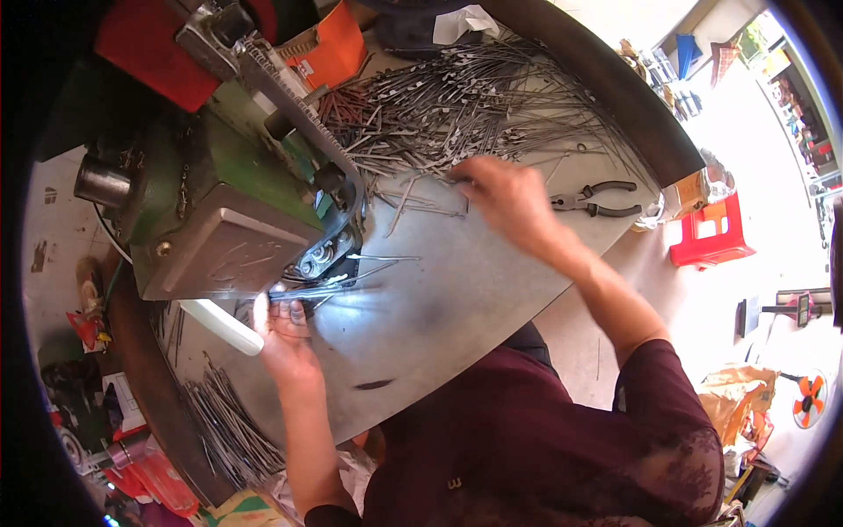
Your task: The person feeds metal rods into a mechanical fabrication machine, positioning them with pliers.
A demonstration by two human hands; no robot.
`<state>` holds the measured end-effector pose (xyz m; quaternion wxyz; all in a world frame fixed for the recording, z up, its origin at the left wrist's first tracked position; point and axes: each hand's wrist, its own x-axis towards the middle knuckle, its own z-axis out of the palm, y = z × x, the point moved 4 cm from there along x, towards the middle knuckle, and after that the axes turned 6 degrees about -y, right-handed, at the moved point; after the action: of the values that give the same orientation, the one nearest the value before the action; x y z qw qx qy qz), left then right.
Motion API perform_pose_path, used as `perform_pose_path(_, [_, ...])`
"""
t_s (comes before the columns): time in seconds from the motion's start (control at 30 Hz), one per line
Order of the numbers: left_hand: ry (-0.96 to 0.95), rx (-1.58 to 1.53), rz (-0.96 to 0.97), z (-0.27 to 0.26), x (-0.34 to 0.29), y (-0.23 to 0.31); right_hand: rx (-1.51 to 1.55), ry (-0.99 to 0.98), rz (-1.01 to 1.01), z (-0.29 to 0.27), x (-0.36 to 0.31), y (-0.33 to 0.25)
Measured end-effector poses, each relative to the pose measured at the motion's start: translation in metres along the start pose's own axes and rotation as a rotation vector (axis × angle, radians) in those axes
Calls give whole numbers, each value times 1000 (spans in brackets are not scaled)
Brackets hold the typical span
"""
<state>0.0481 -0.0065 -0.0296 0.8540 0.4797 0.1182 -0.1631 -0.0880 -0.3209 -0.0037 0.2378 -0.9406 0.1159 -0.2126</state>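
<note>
Grey tabletop [457, 299] carries a green bench machine [255, 171] and a metal-rod pile [457, 97]; tugging could, I judge, snag tangled neighbours. Right hand [511, 198] bunches at the pile's edge, hold unclear; left hand [287, 341] curls round thin rods [328, 291] beside the machine.

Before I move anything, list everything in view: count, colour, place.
Machine: one, green and grey, upper left.
Worktable: one, grey, centre.
Rod pile: too many to count, grey, some reddish, worktable's far side.
Rod bundle: uncounted, grey, lower left.
Thin rods: several, grey, beside the machine's lower end.
Pliers: one pair, dark-handled, worktable's right side.
Box: one, orange, top, by the machine.
Bar: one, white, below the machine.
Stool: one, red, right, beyond the worktable.
Fan: one, orange-bladed, lower right.
Other clutter: uncounted, mixed colours, both edges, much unclear.
Top: one, maroon, bottom centre.
Left hand: one, bare, holding thin rods.
Right hand: one, bare, at the rod pile's near edge; grip unclear.
</note>
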Motion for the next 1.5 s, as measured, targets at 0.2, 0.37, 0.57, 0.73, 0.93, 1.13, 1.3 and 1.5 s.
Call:
perform_pose_path(0.2, [-99,73,5,4,-3,-1,-511,-247,-99,-18,4,31])
perform_pose_path(0.37, [-166,69,-15,11,-13,-9,-468,-173,-230,-20,3,38])
perform_pose_path(0.57, [-85,93,-75,5,-20,-13,-487,-190,-306,-18,5,46])
perform_pose_path(0.73, [-161,7,-95,3,-21,-13,-460,-82,-345,-21,9,42])
perform_pose_path(0.93, [-165,-4,-101,8,-23,-10,-156,252,-476,-31,23,4])
perform_pose_path(1.13, [-214,30,-97,12,-19,-18,-233,260,-467,-30,39,-55])
perform_pose_path(1.3, [-225,238,-16,18,-18,-20,-224,15,-336,-25,12,-134])
perform_pose_path(1.5, [-344,304,38,30,-12,-20,429,-350,-20,53,4,-137])
